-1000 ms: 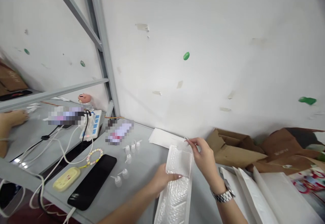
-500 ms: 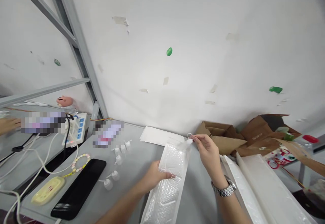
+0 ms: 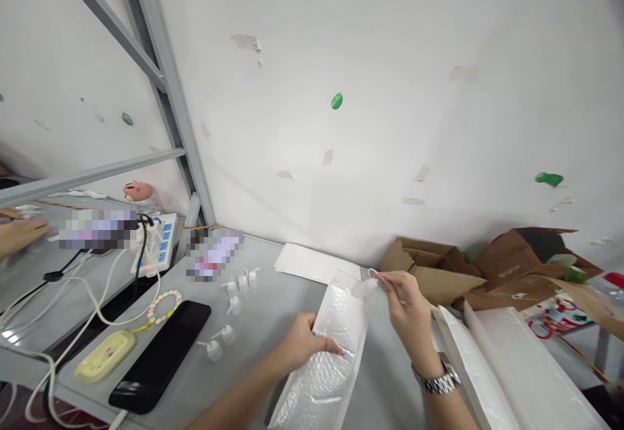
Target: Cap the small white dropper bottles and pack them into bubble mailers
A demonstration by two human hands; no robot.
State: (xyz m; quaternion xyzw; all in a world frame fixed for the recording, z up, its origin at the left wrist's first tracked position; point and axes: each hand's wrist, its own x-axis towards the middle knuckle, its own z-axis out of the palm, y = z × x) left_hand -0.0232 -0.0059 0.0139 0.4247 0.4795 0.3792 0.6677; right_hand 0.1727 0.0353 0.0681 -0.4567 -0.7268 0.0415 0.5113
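Observation:
A white bubble mailer point(image 3: 326, 358) lies lengthwise on the grey table point(image 3: 263, 326) in front of me. My left hand point(image 3: 305, 347) presses down on its left edge near the middle, fingers curled over it. My right hand point(image 3: 407, 303), with a metal watch on the wrist, pinches a thin clear strip point(image 3: 368, 284) at the mailer's far open end, where the flap stands up slightly.
Several small white pump caps point(image 3: 234, 303) lie left of the mailer, then a black phone point(image 3: 160, 355), a yellow case point(image 3: 104, 355) and a power strip point(image 3: 158, 241). Brown paper bags point(image 3: 439, 274) and stacked white mailers point(image 3: 507, 371) lie right. Another person's hand point(image 3: 19, 234) rests far left.
The folded-up far end of the mailer has come down flatter. My right hand has drawn the clear strip out to the right. My left hand has slid onto the mailer's edge.

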